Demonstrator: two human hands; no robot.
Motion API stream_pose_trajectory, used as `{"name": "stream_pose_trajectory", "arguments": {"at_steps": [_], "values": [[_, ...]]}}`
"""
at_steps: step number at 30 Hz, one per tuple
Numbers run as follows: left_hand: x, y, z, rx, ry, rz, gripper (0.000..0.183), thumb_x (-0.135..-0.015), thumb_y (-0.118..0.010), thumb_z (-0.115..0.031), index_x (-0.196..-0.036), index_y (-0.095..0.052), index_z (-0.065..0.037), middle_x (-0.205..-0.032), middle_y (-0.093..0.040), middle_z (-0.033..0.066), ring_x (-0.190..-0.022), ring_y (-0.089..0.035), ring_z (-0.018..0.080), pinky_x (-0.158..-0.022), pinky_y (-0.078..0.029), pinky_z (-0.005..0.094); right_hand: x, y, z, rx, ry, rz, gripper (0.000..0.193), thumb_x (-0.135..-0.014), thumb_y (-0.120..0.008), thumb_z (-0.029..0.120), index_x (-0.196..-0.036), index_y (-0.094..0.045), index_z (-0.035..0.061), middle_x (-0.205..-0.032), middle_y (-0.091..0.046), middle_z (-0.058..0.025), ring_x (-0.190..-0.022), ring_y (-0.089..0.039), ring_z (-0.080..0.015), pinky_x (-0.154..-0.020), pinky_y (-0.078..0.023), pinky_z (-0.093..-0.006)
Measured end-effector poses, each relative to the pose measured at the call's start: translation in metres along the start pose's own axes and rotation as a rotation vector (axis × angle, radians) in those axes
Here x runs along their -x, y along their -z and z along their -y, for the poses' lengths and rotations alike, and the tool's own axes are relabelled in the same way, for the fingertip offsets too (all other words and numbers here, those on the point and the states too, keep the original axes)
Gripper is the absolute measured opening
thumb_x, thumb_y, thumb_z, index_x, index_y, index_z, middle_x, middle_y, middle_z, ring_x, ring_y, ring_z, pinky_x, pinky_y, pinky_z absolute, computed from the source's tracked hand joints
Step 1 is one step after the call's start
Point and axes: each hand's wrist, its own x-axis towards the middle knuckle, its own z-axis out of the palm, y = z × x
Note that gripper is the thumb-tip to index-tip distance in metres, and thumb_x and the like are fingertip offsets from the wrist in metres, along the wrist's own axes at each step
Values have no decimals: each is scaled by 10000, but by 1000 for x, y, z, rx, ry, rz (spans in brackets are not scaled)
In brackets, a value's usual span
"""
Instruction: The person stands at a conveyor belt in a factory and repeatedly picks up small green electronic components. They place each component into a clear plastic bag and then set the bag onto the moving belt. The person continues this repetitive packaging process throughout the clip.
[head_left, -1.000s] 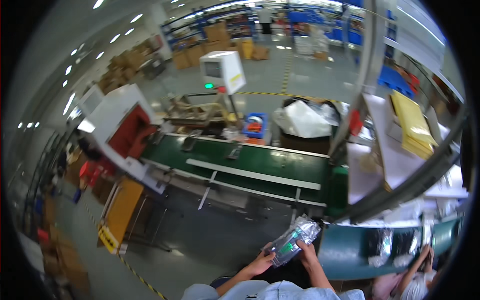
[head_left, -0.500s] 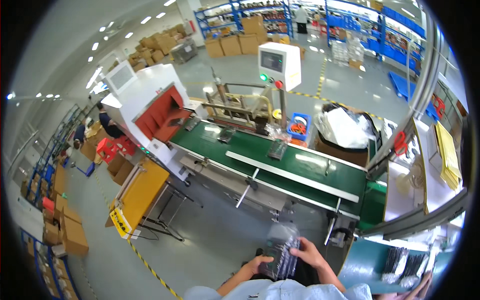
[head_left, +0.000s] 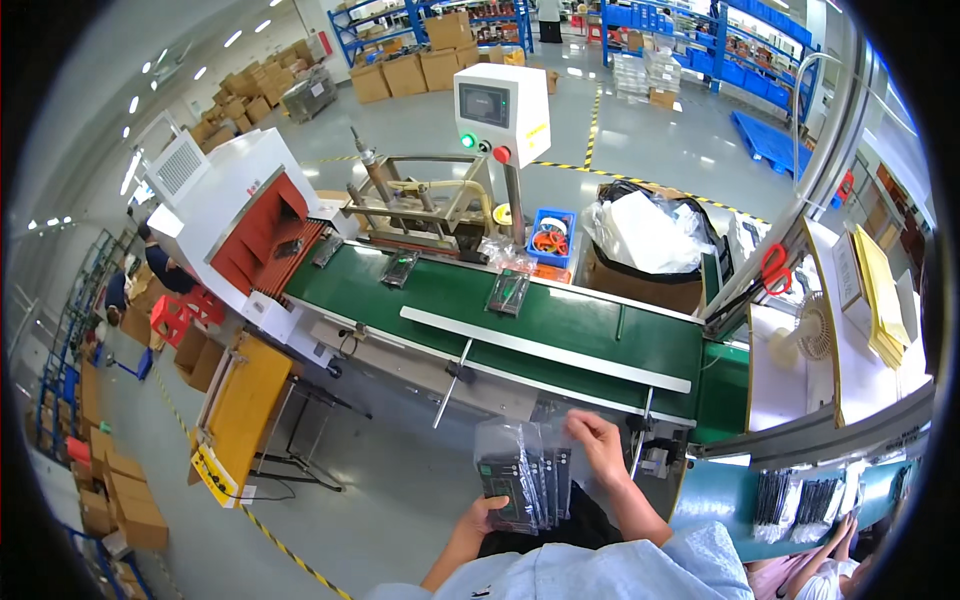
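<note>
My left hand is closed round the lower left edge of a stack of dark flat packs, each in a clear plastic bag. The stack is held in front of my body, its packs fanned slightly apart and the loose bag tops upward. My right hand is at the upper right of the stack, fingers curled in a pinch at the edge of a clear bag. Beyond my hands runs a green conveyor belt. On it lie bagged packs: one nearest, another and a third toward the machine.
A white machine with red curtain flaps stands at the belt's left end. A metal guide rail crosses the belt. A control box rises behind it. A yellow table stands left. At right, a co-worker's hands are beside more bagged packs.
My right hand has moved off the stack's side up to the bag tops. The stack is fanned out more and sits further left, and the whole view has shifted.
</note>
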Motion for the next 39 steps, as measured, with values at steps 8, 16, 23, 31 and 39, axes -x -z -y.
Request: {"name": "stream_pose_trajectory", "arguments": {"at_steps": [8, 16, 23, 31, 39], "values": [[-44, -36, -46, -54, -192, -24, 520, -643, -626, -61, -1137, -481, 8, -1057, -573, 171, -959, -572, 320, -834, -463, 485, -52, 17, 8, 74, -131, 308, 336, -831, -595, 219, -1069, -571, -17, -858, -607, -30, -777, -540, -96, -709, -443, -241], [-105, -92, -109, -85, -301, 86, 565, -638, -621, -92, -1169, -456, 10, -1081, -563, 165, -970, -565, 319, -867, -444, 471, -102, 51, 31, 192, -97, 268, 295, -806, -611, 199, -1013, -609, -11, -814, -620, -27, -740, -527, -77, -680, -435, -233], [-173, -98, -136, 141, -354, 87, 497, -686, -614, -162, -1137, -484, 0, -1077, -566, 172, -981, -550, 351, -877, -424, 507, -131, 88, 42, 196, -27, 247, 237, -800, -614, 167, -960, -630, -7, -764, -623, -38, -683, -523, -76, -616, -422, -225], [-167, -83, -164, 234, -490, -7, 473, -655, -619, -203, -1075, -522, -8, -1019, -593, 161, -909, -578, 353, -816, -456, 507, -225, 153, -3, 139, 83, -478, 219, -810, -578, 180, -809, -621, -35, -660, -565, 4, -591, -452, -73, -549, -367, -230], [-133, -43, -160, 193, -425, -183, 507, -580, -661, -216, -1036, -572, -13, -1009, -608, 163, -896, -589, 356, -815, -460, 520, -348, 114, -112, 403, 32, -694, 245, -809, -564, 229, -752, -622, -1, -613, -535, -43, -596, -465, -99, -562, -374, -272]]}}
